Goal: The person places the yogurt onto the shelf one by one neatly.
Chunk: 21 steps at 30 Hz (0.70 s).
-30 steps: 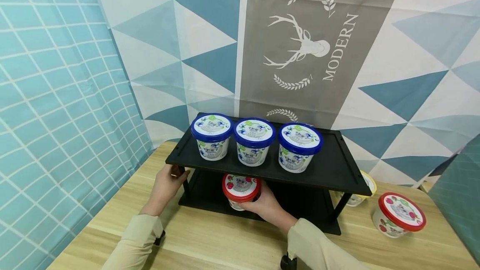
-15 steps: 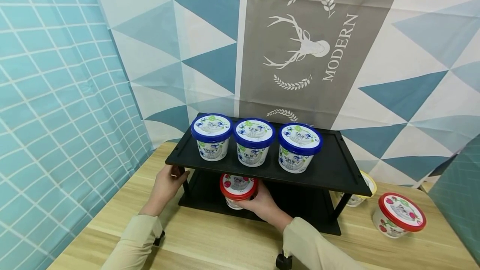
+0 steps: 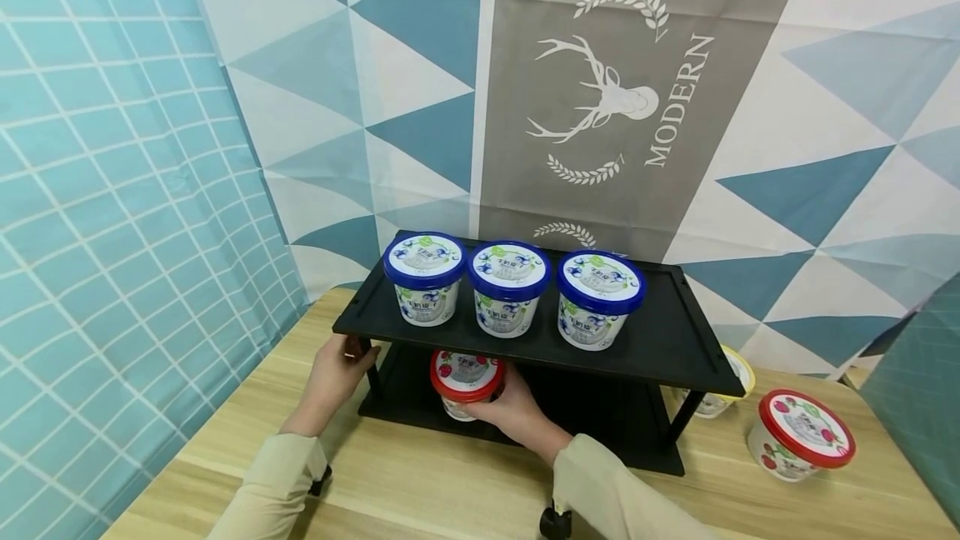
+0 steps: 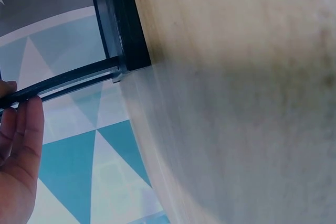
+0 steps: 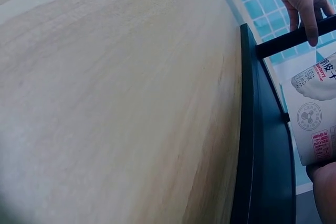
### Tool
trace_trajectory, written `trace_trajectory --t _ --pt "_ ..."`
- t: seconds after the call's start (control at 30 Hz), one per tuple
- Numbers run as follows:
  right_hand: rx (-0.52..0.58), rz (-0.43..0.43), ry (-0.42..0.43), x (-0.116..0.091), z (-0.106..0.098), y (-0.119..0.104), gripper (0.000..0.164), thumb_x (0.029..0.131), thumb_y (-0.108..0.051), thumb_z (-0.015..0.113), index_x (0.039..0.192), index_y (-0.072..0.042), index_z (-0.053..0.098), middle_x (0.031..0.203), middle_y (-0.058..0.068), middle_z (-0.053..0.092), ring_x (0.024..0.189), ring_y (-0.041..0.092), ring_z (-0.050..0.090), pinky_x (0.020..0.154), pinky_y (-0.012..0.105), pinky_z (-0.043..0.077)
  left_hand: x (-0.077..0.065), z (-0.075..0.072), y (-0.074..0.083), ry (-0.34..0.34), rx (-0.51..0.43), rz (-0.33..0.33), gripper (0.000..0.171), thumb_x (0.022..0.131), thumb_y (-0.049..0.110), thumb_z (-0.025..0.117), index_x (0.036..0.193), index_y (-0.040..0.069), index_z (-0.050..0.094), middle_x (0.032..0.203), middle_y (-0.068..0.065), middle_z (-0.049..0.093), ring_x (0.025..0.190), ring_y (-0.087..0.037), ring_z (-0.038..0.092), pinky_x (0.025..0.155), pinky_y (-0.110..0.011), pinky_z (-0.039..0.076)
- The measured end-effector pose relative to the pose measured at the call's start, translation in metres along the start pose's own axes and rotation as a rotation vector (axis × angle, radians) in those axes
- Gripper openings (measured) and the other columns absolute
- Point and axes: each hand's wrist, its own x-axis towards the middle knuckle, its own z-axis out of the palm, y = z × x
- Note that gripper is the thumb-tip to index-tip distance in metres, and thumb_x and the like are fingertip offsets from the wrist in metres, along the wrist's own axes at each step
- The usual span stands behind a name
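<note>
On the left side of a black two-tier rack (image 3: 678, 336), my left hand (image 3: 330, 377) grips the front upright (image 4: 73, 77), thumb on one side and fingers on the other. My right hand (image 3: 517, 411) holds a red-lidded tub (image 3: 467, 372) between thumb and fingers, under the top shelf. The tub's printed white side (image 5: 312, 111) shows in the right wrist view, its base close over the lower shelf (image 5: 270, 166). Part of its lid is hidden by the top shelf's front edge.
Three blue-lidded tubs (image 3: 508, 286) stand in a row on the top shelf. Right of the rack, on the wooden table (image 3: 420, 490), are another red-lidded tub (image 3: 801, 433) and a yellow-lidded tub (image 3: 712, 402) partly behind the rack. A patterned cloth (image 3: 420, 65) hangs behind.
My right hand has slid leftward with the red-lidded tub, toward the rack's left upright. The left hand keeps its place on the upright; the blue-lidded tubs stay put.
</note>
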Motion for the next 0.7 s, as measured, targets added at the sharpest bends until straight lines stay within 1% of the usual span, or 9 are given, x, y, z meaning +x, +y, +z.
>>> trace_trajectory --t 0.17,0.3,0.4,0.57,0.7 --pt "0.027 -0.004 -0.003 0.003 0.003 0.0 0.078 0.068 -0.018 0.076 0.13 -0.014 0.029 0.127 0.008 0.044 0.117 0.024 0.045 0.095 0.038 0.041 0.0 0.0 -0.002 0.008 0.003 0.023 0.03 0.08 0.008 0.063 0.105 0.015 0.047 0.074 -0.005 0.051 0.068 -0.015 0.05 0.054 -0.024 0.043" --pt "0.052 -0.006 -0.009 0.011 0.004 0.017 0.075 0.068 -0.019 0.075 0.129 -0.016 0.031 0.125 0.006 0.046 0.114 0.023 0.046 0.093 0.037 0.042 0.0 0.001 -0.002 0.002 0.005 0.022 0.03 0.08 0.009 0.062 0.105 0.015 0.047 0.073 -0.005 0.051 0.067 -0.015 0.05 0.053 -0.023 0.043" --pt "0.049 -0.003 -0.005 0.017 0.004 0.03 0.074 0.068 -0.021 0.075 0.128 -0.018 0.032 0.124 0.005 0.047 0.113 0.022 0.048 0.092 0.036 0.044 -0.001 0.001 -0.001 0.002 0.007 0.014 0.03 0.08 0.009 0.062 0.105 0.015 0.047 0.074 -0.005 0.051 0.068 -0.015 0.05 0.054 -0.024 0.043" --pt "0.051 -0.002 -0.01 0.018 0.006 0.029 0.074 0.068 -0.019 0.075 0.128 -0.02 0.032 0.124 0.003 0.047 0.113 0.021 0.047 0.093 0.036 0.043 -0.001 0.001 0.0 0.001 0.005 0.017 0.031 0.08 0.008 0.062 0.106 0.015 0.047 0.074 -0.005 0.051 0.069 -0.015 0.051 0.054 -0.024 0.044" --pt "0.06 -0.026 -0.024 0.016 0.009 0.018 0.076 0.068 -0.016 0.076 0.129 -0.018 0.031 0.125 0.004 0.046 0.115 0.022 0.046 0.094 0.037 0.041 0.0 0.0 0.0 0.0 0.002 0.015 0.03 0.08 0.008 0.062 0.105 0.015 0.047 0.075 -0.005 0.05 0.069 -0.015 0.05 0.056 -0.025 0.044"
